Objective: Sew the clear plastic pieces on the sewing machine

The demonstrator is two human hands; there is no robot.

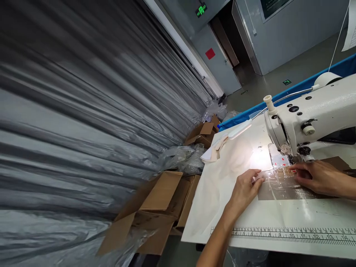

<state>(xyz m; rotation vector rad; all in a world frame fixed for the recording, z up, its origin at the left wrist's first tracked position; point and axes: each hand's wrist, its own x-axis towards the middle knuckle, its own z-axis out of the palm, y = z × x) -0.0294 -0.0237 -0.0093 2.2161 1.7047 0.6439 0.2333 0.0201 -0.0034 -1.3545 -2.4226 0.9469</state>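
At lower right, my left hand and right hand, fingers bent, touch the clear plastic sheet (gripping or not, I can't tell) by the sewing machine

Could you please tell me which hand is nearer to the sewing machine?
Right: the right hand is close beside the sewing machine, at its needle end; the left hand is farther left.

Grey-brown sheet, white sewing machine, grey curtain
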